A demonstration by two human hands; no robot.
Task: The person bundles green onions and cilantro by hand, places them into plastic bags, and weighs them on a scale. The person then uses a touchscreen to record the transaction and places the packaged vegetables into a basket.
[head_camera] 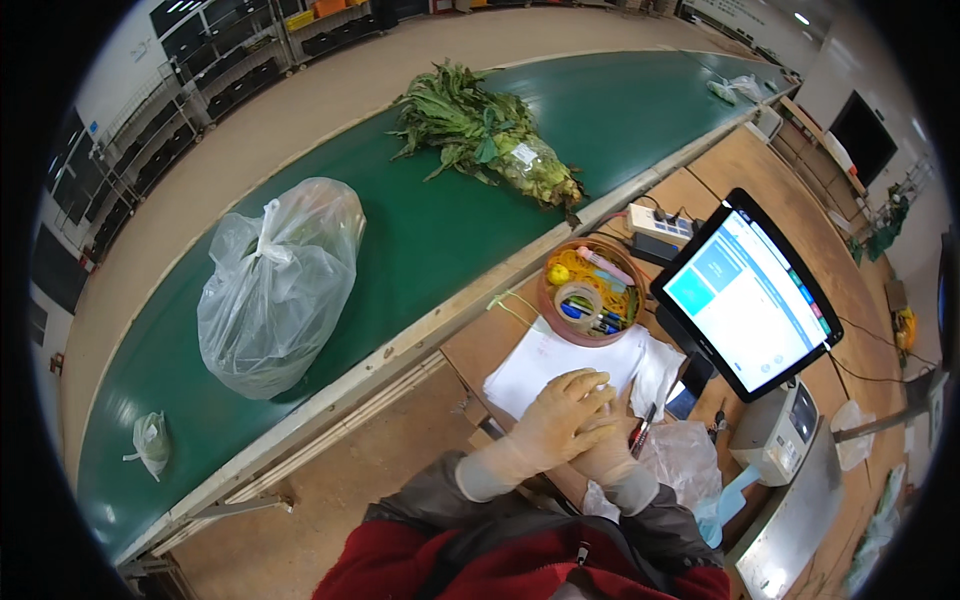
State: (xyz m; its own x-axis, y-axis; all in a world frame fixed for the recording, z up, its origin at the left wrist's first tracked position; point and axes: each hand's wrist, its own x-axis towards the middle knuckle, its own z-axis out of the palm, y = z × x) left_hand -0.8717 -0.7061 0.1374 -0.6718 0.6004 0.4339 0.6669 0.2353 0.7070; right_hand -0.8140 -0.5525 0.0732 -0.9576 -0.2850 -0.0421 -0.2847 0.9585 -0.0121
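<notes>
Both my hands wear pale rubber gloves and meet above the near edge of a wooden table. My left hand [551, 422] lies across my right hand [604, 451], its fingers slightly spread, and no object shows in it. Most of my right hand's fingers are hidden beneath the left. Just beyond them are a stack of white paper [517, 375] and a round reddish-brown container [551, 319] of rubber bands, pens and a tape roll. A red-and-black utility knife [640, 435] lies right of my right hand, beside crumpled clear plastic [682, 454].
A green conveyor belt [420, 247] runs past the table, carrying a knotted clear plastic bag [281, 300], a bundle of leafy vegetables [487, 139] and a small bag [152, 442]. Rightward stand a touchscreen [750, 300], a weighing scale [787, 525], a power strip [660, 223] and a phone [690, 386].
</notes>
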